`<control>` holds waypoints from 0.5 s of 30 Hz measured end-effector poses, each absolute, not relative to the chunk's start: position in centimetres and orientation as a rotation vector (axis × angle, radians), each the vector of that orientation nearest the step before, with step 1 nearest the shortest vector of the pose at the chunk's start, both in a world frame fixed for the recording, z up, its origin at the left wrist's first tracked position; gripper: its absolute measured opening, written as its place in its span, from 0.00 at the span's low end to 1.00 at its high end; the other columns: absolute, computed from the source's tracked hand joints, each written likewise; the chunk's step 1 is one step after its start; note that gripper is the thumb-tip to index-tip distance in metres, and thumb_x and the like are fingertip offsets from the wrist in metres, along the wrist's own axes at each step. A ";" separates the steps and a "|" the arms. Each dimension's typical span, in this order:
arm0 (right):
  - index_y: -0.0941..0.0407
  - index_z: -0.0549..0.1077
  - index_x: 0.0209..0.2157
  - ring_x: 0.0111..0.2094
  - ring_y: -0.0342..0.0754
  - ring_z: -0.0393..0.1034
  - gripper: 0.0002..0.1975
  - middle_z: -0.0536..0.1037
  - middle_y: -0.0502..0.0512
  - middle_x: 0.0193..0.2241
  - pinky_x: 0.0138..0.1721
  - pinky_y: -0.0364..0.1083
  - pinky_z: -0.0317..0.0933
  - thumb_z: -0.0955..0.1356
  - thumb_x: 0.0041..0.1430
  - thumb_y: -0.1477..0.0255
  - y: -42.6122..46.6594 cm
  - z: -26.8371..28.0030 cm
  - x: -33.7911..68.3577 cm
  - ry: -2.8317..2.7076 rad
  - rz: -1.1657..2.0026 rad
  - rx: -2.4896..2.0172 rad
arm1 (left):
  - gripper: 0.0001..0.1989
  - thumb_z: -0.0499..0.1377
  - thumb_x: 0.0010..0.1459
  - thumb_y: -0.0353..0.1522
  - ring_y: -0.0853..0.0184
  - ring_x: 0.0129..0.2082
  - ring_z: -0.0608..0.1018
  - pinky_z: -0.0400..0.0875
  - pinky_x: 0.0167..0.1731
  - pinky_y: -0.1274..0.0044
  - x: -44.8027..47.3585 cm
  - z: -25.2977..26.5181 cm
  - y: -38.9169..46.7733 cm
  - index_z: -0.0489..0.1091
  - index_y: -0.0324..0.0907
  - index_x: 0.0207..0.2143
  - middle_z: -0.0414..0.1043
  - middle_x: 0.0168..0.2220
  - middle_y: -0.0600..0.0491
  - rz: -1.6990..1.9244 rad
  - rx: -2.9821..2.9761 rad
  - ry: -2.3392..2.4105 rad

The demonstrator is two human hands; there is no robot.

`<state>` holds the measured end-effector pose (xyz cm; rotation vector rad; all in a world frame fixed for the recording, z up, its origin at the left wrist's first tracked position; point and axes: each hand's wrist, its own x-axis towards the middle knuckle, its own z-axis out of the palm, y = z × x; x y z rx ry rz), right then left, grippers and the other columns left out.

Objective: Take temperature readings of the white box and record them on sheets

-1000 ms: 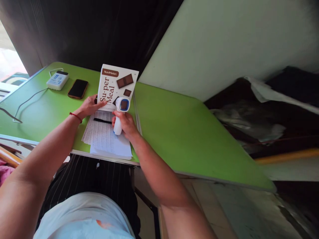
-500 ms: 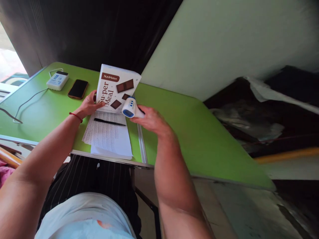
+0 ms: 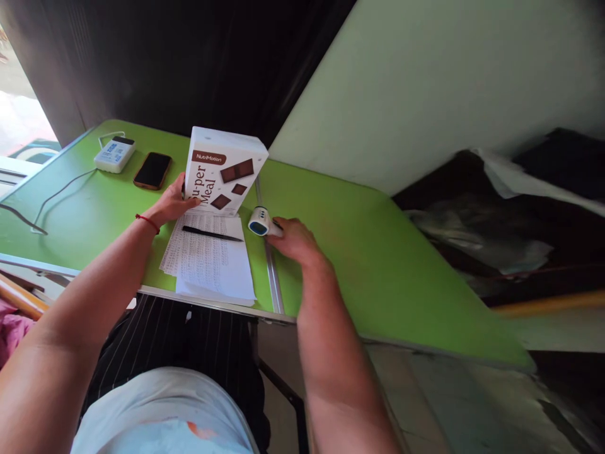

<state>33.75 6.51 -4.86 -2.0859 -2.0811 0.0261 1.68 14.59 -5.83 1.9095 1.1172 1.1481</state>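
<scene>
In my right hand [image 3: 295, 238] I have the white-and-blue plastic handheld thermometer [image 3: 259, 222], my fingers curled round its handle. Its dark screen faces me, and it sits at about five o'clock from the box, low over the desk – whether it touches the surface I cannot tell. The white cardboard box [image 3: 227, 180] printed "NutriMotion" and "Su-per Meal", with pictures of brown chocolate pieces, stands upright, its lettering partly under my thumb. My left hand [image 3: 172, 200] grips it at eight o'clock, thumb on the front. Of my two hands, neither is released. A thin red cord bracelet [image 3: 148, 222] circles my left wrist.

At six o'clock from the box lie white printed paper sheets [image 3: 215, 271], overlapping, with a slim black pen [image 3: 212, 234] across their upper part. A silver metal strip [image 3: 275, 284] runs down the desk just right of them. At nine o'clock is a black-screened smartphone [image 3: 152, 170] in a brown case; beyond it, at ten, a white rectangular plastic device [image 3: 115, 155] with a thin grey cable [image 3: 61, 197] near it. All this is on the green, metal-edged desk [image 3: 350, 271] – a glossy black panel [image 3: 189, 57] rises at twelve, a pale green wall [image 3: 401, 82] at two.
</scene>
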 end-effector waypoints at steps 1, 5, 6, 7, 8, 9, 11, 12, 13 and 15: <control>0.58 0.78 0.54 0.49 0.62 0.75 0.21 0.81 0.69 0.50 0.47 0.56 0.68 0.69 0.58 0.72 6.2 -4.6 33.2 -2.053 -0.055 -2.076 | 0.28 0.68 0.50 0.31 0.53 0.53 0.76 0.71 0.55 0.62 1.7 -5.9 14.7 0.66 0.42 0.54 0.76 0.52 0.45 1.152 1.913 1.115; 0.57 0.80 0.52 0.53 0.62 0.70 0.21 0.79 0.67 0.52 0.54 0.59 0.65 0.63 0.62 0.77 5.1 -3.9 29.7 -2.156 -0.184 -1.770 | 0.29 0.68 0.48 0.31 0.54 0.52 0.77 0.72 0.54 0.61 1.6 -6.1 14.9 0.66 0.42 0.53 0.76 0.51 0.46 1.158 1.910 1.101; 0.58 0.81 0.50 0.52 0.62 0.70 0.21 0.80 0.67 0.52 0.54 0.59 0.64 0.62 0.63 0.78 4.8 -3.8 28.8 -2.243 -0.162 -1.698 | 0.29 0.68 0.49 0.31 0.54 0.53 0.77 0.72 0.54 0.62 1.6 -6.1 14.9 0.66 0.42 0.53 0.76 0.51 0.46 1.155 1.906 1.095; 0.59 0.82 0.48 0.52 0.63 0.69 0.20 0.80 0.67 0.51 0.53 0.60 0.64 0.61 0.63 0.79 4.6 -3.8 28.0 -2.335 -0.143 -1.654 | 0.29 0.68 0.49 0.31 0.53 0.53 0.77 0.72 0.55 0.61 1.6 -6.1 14.9 0.66 0.42 0.54 0.76 0.51 0.45 1.154 1.904 1.089; 0.59 0.83 0.46 0.51 0.63 0.69 0.20 0.81 0.68 0.49 0.52 0.60 0.63 0.60 0.63 0.79 4.4 -3.9 27.3 -2.417 -0.139 -1.641 | 0.29 0.68 0.49 0.31 0.53 0.54 0.76 0.72 0.56 0.61 1.6 -6.1 14.8 0.66 0.41 0.54 0.76 0.52 0.45 1.154 1.903 1.083; 0.60 0.83 0.43 0.49 0.64 0.69 0.20 0.81 0.69 0.47 0.51 0.60 0.62 0.60 0.64 0.80 4.1 -3.9 26.8 -2.485 -0.149 -1.645 | 0.30 0.68 0.49 0.31 0.53 0.55 0.76 0.71 0.56 0.61 1.7 -6.1 14.8 0.65 0.41 0.54 0.75 0.52 0.44 1.155 1.901 1.078; 0.60 0.84 0.40 0.47 0.63 0.70 0.21 0.82 0.70 0.43 0.50 0.60 0.61 0.59 0.64 0.80 3.7 -4.1 26.4 -2.560 -0.204 -1.680 | 0.30 0.68 0.49 0.32 0.52 0.55 0.76 0.71 0.56 0.60 1.8 -6.1 14.8 0.65 0.41 0.54 0.75 0.53 0.43 1.140 1.891 1.077; 0.59 0.84 0.38 0.46 0.62 0.70 0.21 0.82 0.69 0.41 0.50 0.60 0.60 0.59 0.64 0.80 3.6 -4.1 26.4 -2.573 -0.237 -1.694 | 0.30 0.67 0.50 0.32 0.52 0.55 0.76 0.71 0.56 0.59 1.9 -6.1 14.8 0.64 0.41 0.55 0.75 0.53 0.43 1.123 1.888 1.086; 0.59 0.84 0.38 0.45 0.62 0.70 0.21 0.82 0.69 0.40 0.49 0.59 0.59 0.59 0.65 0.80 3.4 -4.1 26.5 -2.577 -0.264 -1.698 | 0.30 0.67 0.50 0.32 0.51 0.55 0.76 0.71 0.56 0.58 2.0 -6.0 14.8 0.64 0.41 0.55 0.74 0.53 0.43 1.104 1.892 1.111; 0.59 0.84 0.36 0.43 0.60 0.69 0.19 0.82 0.68 0.37 0.48 0.57 0.58 0.60 0.65 0.79 2.9 -4.0 26.8 -2.580 -0.282 -1.686 | 0.35 0.69 0.48 0.34 0.48 0.58 0.73 0.69 0.58 0.56 2.3 -5.8 14.8 0.62 0.42 0.57 0.72 0.54 0.42 1.071 1.932 1.239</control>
